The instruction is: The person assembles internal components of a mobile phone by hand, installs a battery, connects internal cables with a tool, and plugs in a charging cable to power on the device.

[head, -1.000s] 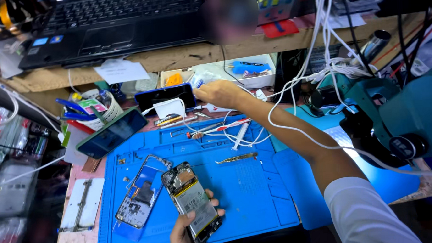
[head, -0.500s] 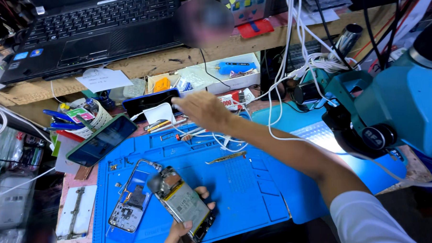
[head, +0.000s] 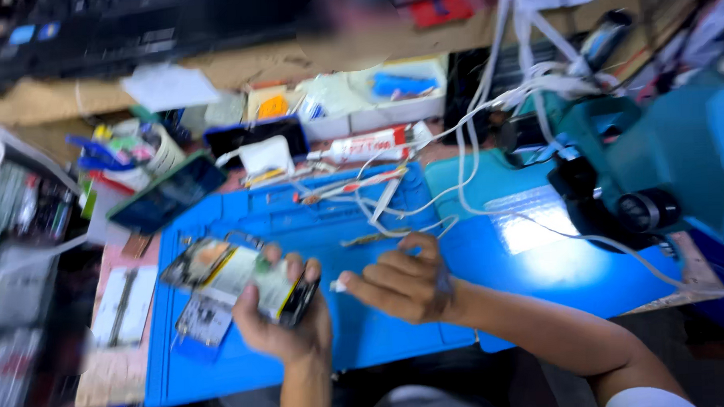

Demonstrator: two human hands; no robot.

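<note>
My left hand (head: 282,323) holds an opened phone (head: 256,281) with its inner parts showing, lifted just above the blue work mat (head: 383,339). My right hand (head: 401,282) is close to the right of it, fingers curled around a small whitish item (head: 338,285) that is too blurred to identify. A second opened phone frame (head: 199,317) lies on the mat under and to the left of the held phone. The picture is motion-blurred.
Tweezers (head: 371,238), thin tools and white cables (head: 394,202) lie at the mat's far side. A glue tube (head: 372,144), a dark phone (head: 165,194), a cup of tools (head: 139,151) and small trays stand behind. A teal microscope (head: 666,169) fills the right.
My right hand has drawn back from the far edge of the mat to beside the held phone. My left hand has raised the phone slightly. The camera has tilted and moved.
</note>
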